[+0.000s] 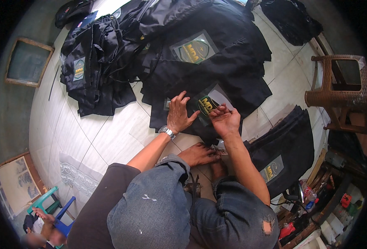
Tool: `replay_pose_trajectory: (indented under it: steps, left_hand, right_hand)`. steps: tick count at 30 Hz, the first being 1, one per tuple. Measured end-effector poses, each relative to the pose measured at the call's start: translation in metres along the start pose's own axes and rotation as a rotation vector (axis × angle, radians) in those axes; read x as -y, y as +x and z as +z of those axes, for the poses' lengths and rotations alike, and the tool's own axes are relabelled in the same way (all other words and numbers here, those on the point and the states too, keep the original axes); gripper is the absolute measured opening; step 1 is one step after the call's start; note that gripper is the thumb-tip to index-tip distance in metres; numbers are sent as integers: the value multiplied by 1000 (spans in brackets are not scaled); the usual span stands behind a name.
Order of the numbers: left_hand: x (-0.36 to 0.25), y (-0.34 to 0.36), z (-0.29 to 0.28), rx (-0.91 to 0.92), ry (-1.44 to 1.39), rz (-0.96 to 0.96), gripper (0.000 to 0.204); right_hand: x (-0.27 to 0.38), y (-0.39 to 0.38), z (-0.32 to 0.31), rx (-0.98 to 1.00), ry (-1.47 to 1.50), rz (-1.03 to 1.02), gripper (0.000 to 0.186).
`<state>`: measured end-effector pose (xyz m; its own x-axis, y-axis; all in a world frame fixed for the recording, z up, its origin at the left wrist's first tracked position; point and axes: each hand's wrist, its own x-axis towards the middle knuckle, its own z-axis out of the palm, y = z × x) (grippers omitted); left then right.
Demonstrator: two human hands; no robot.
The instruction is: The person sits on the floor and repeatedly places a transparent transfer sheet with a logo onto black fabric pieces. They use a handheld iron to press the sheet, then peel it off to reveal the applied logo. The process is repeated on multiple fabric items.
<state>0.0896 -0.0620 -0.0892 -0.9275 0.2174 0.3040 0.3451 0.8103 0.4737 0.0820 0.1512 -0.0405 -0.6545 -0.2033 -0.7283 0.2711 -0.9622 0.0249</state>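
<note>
My left hand (179,115), with a metal watch on the wrist, lies on a black fabric piece (245,89), fingers apart, beside a green and yellow printed emblem (205,104). A clear film sheet (221,96), whitish where it catches light, covers part of that emblem. Its near right corner is pinched between the fingertips of my right hand (225,122), palm turned up. Whether the film is lifted along its whole edge I cannot tell. Farther off, another clear film (211,40) lies over a similar emblem on the black fabric stack.
More black fabric (104,95) is heaped at the left, and a fanned stack (293,145) lies at the right. A brown plastic stool (337,95) stands far right, above cluttered tools (303,199). My bare foot (200,154) rests on the tiles near the fabric. A person's hand (46,218) shows lower left.
</note>
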Motion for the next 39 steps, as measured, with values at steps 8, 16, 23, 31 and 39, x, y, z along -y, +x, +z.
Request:
replay_pose_trajectory:
  steps: [8, 16, 23, 31, 39]
  left_hand:
    - [-1, 1, -2, 14, -12, -1, 79]
    - [-1, 3, -4, 20, -14, -13, 75]
    - [-2, 0, -3, 26, -51, -25, 72]
    - [-6, 75, -50, -86, 82, -203, 35]
    - [-55, 178, -117, 363, -626, -220, 36]
  right_hand:
    - [23, -30, 27, 3, 83, 34, 33]
    - [16, -35, 12, 53, -1140, -210, 25]
    - [50, -29, 15, -20, -771, -580, 43]
    - [66, -12, -27, -746, -922, -329, 60]
    - [122, -46, 46, -360, -1239, -1216, 64]
